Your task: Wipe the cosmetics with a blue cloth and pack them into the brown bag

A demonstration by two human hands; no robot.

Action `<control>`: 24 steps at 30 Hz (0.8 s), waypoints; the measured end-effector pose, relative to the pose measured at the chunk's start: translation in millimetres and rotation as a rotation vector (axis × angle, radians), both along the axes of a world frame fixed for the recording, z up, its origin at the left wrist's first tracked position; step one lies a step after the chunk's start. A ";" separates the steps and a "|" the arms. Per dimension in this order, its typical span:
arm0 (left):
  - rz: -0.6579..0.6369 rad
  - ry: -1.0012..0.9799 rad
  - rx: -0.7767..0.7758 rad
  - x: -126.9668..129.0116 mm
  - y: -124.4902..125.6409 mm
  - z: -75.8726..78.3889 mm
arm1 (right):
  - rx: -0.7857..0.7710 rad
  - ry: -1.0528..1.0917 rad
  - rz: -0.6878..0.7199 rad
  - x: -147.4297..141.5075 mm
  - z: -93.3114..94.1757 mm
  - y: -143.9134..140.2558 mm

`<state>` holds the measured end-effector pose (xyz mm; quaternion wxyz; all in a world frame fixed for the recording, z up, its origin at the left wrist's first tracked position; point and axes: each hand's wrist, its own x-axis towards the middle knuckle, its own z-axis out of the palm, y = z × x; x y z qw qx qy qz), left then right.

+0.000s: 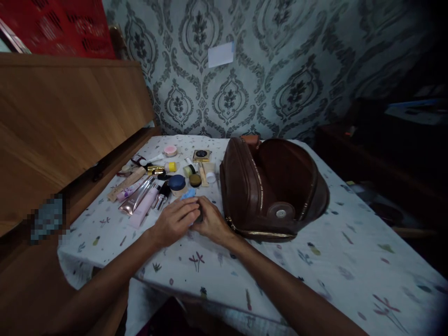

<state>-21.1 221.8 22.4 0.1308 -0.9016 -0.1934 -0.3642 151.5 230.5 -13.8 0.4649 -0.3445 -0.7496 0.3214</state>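
White cloth printed with small flowers covers the table (pixel 315 280), and both forearms reach across its near edge toward the middle. The left hand (pixel 175 221) and the right hand (pixel 212 223) meet fingertip to fingertip, curled together around a small dark item (pixel 199 217) that sits low on the cloth between them. Only a sliver of it shows between the fingers, so its shape, its long axis and the way it points cannot be told; whether either hand truly grips it or merely rests against it is also unclear. Just beyond the left fingertips lies a small pale blue piece (pixel 189 193), touching or nearly touching the knuckles.

Right of the hands stands an open brown leather bag (pixel 241 186), its zipped mouth gaping toward the viewer and a round white-centred thing (pixel 281 213) lying inside on its floor.

Farther back and to the left spreads a cluster of cosmetics: a pink tube (pixel 144 205) and a rose-gold tube (pixel 136 198) lying side by side with long axes running from near-left to far-right, a dark blue-lidded jar (pixel 177 183), a yellow-capped bottle (pixel 167 167), a round pink compact (pixel 170 150) and a square gold compact (pixel 201 155).

Behind everything rises grey damask wallpaper (pixel 280 70), with a wooden board (pixel 63 126) along the left.
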 end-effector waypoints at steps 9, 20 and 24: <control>0.013 0.101 0.176 -1.1 -0.7 -0.1 | -0.010 0.045 -0.028 -0.9 -4.5 2.4; -0.011 0.050 0.040 -2.9 2.8 -2.1 | -0.279 0.201 -0.070 1.0 1.7 3.4; -0.036 -0.080 -0.122 -3.6 3.8 -1.3 | -0.361 0.248 -0.084 0.7 5.6 3.3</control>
